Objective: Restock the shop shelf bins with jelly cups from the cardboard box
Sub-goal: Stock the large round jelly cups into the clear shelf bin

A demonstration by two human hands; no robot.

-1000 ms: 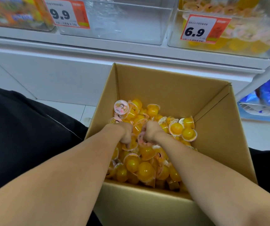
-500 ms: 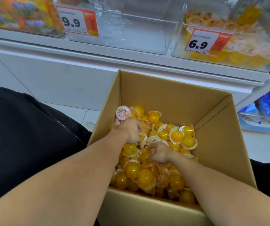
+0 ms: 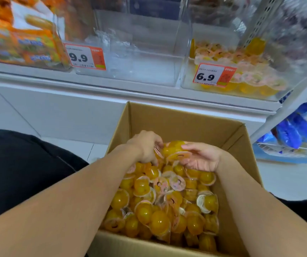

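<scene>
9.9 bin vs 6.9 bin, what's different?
The 9.9 bin shows no jelly cups; the 6.9 bin holds a layer of yellow jelly cups. The 9.9 bin sits mid-shelf; the 6.9 bin stands to its right. Both are clear plastic with orange-and-white price tags.

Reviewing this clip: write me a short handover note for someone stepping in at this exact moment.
Left hand and right hand are cupped together around a handful of jelly cups, just above the pile in the cardboard box.
The box is well filled with cups.
On the shelf, the right bin, tagged 6.9, holds a shallow layer of the same cups; the middle clear bin, beside the 9.9 tag, looks nearly empty.
Done: a scoop gathered.
Left: carry it up to the bin, probably the 6.9 one, and repeat.
</scene>
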